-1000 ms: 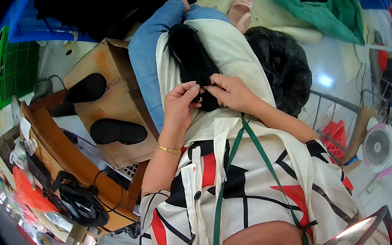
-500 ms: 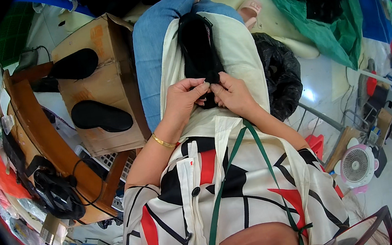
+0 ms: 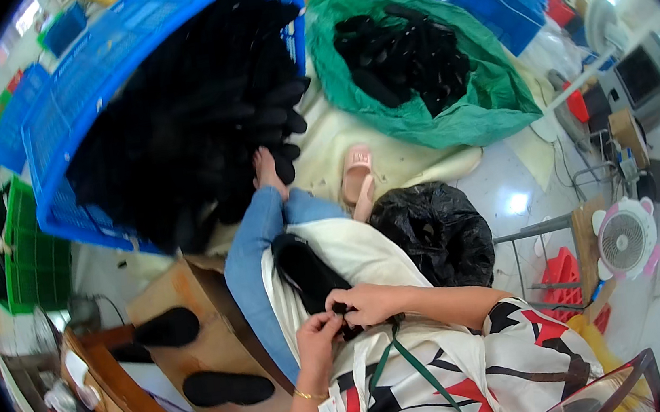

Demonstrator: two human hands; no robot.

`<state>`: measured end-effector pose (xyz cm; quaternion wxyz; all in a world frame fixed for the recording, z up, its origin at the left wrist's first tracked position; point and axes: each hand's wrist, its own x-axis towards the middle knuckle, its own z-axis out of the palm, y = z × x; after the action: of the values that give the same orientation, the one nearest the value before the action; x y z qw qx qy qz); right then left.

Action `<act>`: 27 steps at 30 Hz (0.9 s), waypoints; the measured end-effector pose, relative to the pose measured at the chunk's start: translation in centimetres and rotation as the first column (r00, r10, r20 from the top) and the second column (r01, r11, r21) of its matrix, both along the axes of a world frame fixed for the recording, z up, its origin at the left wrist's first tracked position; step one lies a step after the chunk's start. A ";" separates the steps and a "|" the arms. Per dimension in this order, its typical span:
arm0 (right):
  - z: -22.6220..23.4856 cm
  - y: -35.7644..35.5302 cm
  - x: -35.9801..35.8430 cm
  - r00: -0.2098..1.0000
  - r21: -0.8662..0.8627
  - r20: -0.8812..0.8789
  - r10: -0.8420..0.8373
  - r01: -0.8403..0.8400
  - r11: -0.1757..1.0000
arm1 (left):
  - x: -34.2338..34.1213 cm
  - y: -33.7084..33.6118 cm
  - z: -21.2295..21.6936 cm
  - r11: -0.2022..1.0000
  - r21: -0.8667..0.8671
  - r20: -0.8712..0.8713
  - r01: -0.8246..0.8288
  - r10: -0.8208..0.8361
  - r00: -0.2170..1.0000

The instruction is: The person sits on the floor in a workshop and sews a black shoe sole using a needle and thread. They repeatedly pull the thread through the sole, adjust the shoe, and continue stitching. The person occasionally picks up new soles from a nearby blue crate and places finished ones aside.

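Two black soles point(image 3: 228, 387) lie on a carton point(image 3: 216, 349), left of the shoe point(image 3: 310, 277). Blue crate point(image 3: 57, 200), heaped with black pieces: beyond the shoe, to its left. Shoe: on the apron point(image 3: 380, 251) over the lap. Left hand point(image 3: 320, 337): grip pinched on the shoe's near end. Right hand point(image 3: 364, 305): grip pinched there also, fingertips meeting the left's; exact part too dark to tell. Pink slipper point(image 3: 357, 177), black bag point(image 3: 466, 260): right of the shoe. Fan point(image 3: 625, 237): farther right of it.
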<state>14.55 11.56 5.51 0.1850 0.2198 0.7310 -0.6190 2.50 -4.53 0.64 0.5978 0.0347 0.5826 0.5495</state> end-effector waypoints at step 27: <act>-1.2 -1.6 1.1 0.901 0.272 -0.431 -0.043 0.176 0.946 | -1.2 -1.1 3.6 0.967 0.037 -0.430 0.250 -0.211 0.878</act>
<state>15.67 9.96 4.28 -0.0480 0.1486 0.8262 -0.5413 1.26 -5.66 4.23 0.5163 0.2494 0.6641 0.4799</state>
